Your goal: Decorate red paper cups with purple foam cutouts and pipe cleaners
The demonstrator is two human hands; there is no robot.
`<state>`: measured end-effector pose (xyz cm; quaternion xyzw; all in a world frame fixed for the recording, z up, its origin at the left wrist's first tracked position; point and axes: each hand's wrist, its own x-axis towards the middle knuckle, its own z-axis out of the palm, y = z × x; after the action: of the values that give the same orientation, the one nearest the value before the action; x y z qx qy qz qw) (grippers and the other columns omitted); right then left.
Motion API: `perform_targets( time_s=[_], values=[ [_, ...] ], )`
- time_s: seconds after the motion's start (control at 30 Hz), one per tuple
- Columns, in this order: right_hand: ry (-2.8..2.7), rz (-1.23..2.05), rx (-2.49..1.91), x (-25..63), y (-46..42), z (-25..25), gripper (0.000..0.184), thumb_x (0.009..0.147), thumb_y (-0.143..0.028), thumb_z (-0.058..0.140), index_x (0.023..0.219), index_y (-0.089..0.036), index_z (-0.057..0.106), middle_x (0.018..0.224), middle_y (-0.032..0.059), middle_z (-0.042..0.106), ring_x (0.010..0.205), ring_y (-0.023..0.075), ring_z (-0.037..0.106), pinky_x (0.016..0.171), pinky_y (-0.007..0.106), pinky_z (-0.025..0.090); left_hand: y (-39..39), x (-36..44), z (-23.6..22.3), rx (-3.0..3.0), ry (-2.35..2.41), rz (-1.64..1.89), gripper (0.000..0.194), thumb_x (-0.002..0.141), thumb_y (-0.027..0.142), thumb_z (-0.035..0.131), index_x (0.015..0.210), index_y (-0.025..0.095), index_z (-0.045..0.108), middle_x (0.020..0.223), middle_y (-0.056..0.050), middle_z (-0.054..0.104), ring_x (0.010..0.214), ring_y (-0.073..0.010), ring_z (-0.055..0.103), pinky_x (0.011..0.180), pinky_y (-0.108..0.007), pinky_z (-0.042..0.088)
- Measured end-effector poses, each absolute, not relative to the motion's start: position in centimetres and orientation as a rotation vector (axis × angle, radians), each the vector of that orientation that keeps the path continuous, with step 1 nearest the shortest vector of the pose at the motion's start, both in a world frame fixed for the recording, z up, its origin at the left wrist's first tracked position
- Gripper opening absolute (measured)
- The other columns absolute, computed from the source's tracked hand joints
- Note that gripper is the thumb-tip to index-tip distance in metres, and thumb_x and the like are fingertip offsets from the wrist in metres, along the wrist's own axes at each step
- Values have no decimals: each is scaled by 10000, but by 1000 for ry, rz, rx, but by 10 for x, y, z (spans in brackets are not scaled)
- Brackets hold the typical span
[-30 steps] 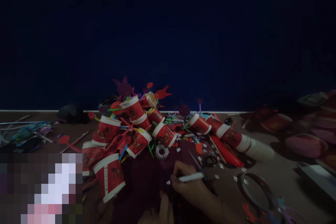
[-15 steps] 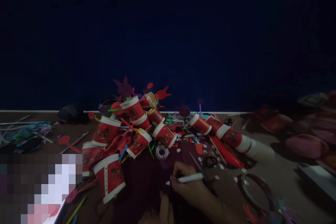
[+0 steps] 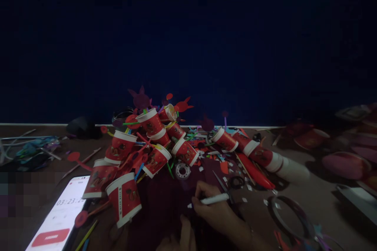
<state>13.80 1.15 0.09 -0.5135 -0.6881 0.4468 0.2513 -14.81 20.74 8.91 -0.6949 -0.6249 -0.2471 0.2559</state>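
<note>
My right hand [image 3: 212, 206] is closed round a white marker [image 3: 216, 199], whose tip points left over a dark purple sheet [image 3: 159, 192]. Low in the view, my left hand [image 3: 178, 239] rests on the same sheet with its fingers stretched out; the rest of it is cut off by the bottom edge. Just beyond the right hand lie scissors [image 3: 237, 182] with dark handles. A white tape roll [image 3: 183, 171] sits at the sheet's far side. The dim light hides any marks on the sheet.
Red paper cups [image 3: 123, 198], several with straws and paper cut-outs, crowd the left and centre. A lit phone [image 3: 55, 219] running a timer lies at lower left. Paper scraps [image 3: 224, 166], a clear tape roll [image 3: 290, 215] and stacked cups [image 3: 262, 156] spread rightward.
The phone, blurred out before, now shows its timer screen. Both hands and the marker stay almost where they were; the whole view has shifted very slightly.
</note>
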Motion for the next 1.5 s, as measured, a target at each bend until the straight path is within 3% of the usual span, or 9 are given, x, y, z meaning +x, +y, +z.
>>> perform_targets(
  time_s=[0.33,0.73,0.83,0.93,0.97,1.0,1.03,1.43,1.5],
  values=[
    [-1882,1207,-1379,137,12,-1,129,661,-165,498,573,-203,413,484,-64,430,458,89,365,436,203,272,212,-150,90,-1977,-1669,-655,84,662,193,588,682,130,640,979,-93,682,717,-61,557,562,-213,372],
    [-1889,1175,-1369,138,11,-5,124,671,-166,513,583,-197,432,494,-69,425,468,86,362,438,197,267,226,-134,88,-1964,-1822,-735,358,747,0,369,842,164,673,1249,-58,541,945,-203,637,551,-266,456],
    [-1893,1170,-1365,138,12,-3,133,661,-152,502,571,-200,416,478,-73,419,454,81,357,436,196,264,225,-127,94,-1952,-1833,-738,394,666,-48,471,856,226,680,1325,-21,481,935,-217,643,542,-249,479],
    [-1885,1189,-1369,137,11,1,137,668,-153,495,572,-201,410,478,-72,426,454,82,369,438,194,272,205,-122,95,-1997,-1802,-707,411,742,-2,397,959,213,672,1391,-17,387,983,-202,611,560,-232,434],
    [-1879,1194,-1377,137,11,2,138,672,-156,495,574,-202,409,477,-73,422,454,82,368,438,194,274,192,-119,92,-2033,-1782,-685,519,813,-31,161,1082,86,589,1354,-65,366,1058,-194,546,629,-287,348],
    [-1875,1195,-1386,137,11,3,142,674,-159,497,573,-204,407,475,-74,417,452,83,366,437,195,275,177,-114,88,-2054,-1762,-667,301,842,114,459,1123,153,561,1299,-96,467,992,-174,584,689,-304,497],
    [-1871,1192,-1394,137,11,3,147,675,-160,499,572,-205,404,472,-75,412,450,83,362,436,196,275,159,-108,81,-2088,-1742,-641,340,821,247,567,1148,162,524,1217,-86,525,954,-178,580,757,-359,514],
    [-1874,1173,-1424,138,12,2,124,659,-180,481,575,-211,396,481,-69,402,466,92,371,441,203,273,-44,-20,0,-2296,-1620,-403,320,853,324,514,1132,166,522,1150,-74,551,967,-205,570,797,-412,495],
    [-1848,1218,-1422,138,13,1,120,643,-184,486,563,-210,400,470,-68,412,450,91,378,430,203,270,-67,-11,-3,-2308,-1607,-385,228,831,326,547,1045,255,581,1176,-61,532,976,-213,581,763,-372,506]
  ],
)
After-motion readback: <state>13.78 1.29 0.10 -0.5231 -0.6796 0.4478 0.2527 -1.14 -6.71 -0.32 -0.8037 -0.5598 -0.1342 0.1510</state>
